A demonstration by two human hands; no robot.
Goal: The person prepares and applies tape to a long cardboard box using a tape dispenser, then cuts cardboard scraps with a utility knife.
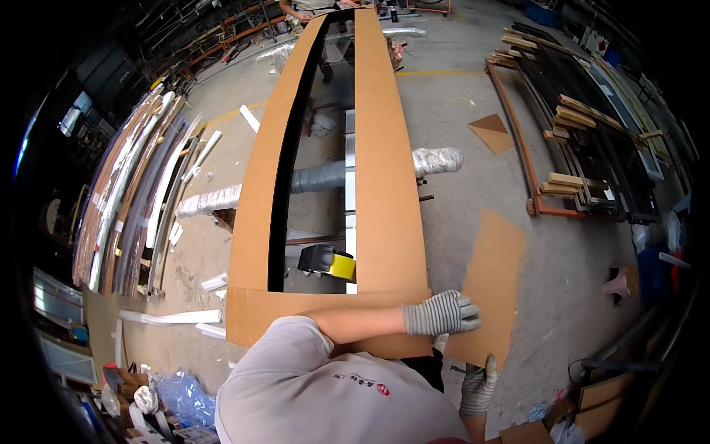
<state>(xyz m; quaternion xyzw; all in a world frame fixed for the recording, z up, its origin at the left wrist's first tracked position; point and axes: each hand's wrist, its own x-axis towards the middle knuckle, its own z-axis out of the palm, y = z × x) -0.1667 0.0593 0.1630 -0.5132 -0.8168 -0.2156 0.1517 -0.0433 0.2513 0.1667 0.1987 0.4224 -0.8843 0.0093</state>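
Note:
A long glass panel [318, 222] with a black border lies on supports before me. Brown cardboard strips [388, 185] cover its long sides, and another cardboard strip [255, 311] crosses its near end. My left forearm reaches across that near strip to the right. There my left hand [441, 314], in a grey striped glove, is closed on the left edge of a loose cardboard sheet [494, 266]. Lower down, my gloved right hand [481, 386] grips the sheet's near corner, thumb on top. A tape dispenser with a yellow roll [329, 263] rests on the glass.
Foil-wrapped support bars [438, 160] stick out past both sides of the panel. Long wrapped profiles [126, 200] stand at the left. A rack of dark frames [584, 148] is at the right. Another person's hand [302, 15] is at the far end. Foam scraps [170, 317] litter the floor.

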